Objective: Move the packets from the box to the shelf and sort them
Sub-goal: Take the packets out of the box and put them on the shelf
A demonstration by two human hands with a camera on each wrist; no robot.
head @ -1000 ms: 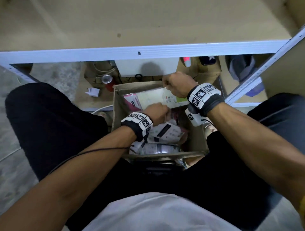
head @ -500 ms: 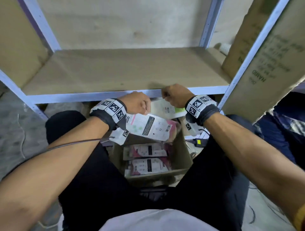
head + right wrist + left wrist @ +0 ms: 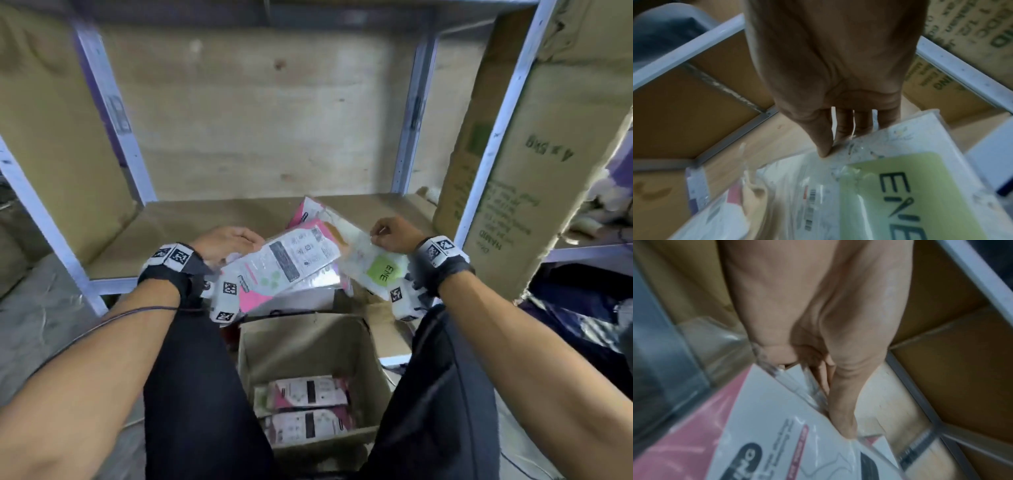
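Nearest the person, a cardboard box (image 3: 310, 346) is sitting on the floor between the knees, with two pink and white packets (image 3: 308, 394) lying flat inside. Above it, the left hand (image 3: 224, 241) is pinching the corner of a pink packet (image 3: 284, 263), while the right hand (image 3: 394, 234) is pinching a green-labelled packet (image 3: 373, 265) between thumb and fingers. Both packets are hanging over the front edge of the shelf (image 3: 191, 219). Beyond, to the right, a large carton (image 3: 520, 178) is standing.

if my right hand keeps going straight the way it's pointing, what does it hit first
Probably the bare shelf board: the right hand, pinching the green-label packet, points over it toward the back panel. Depth is unclear.
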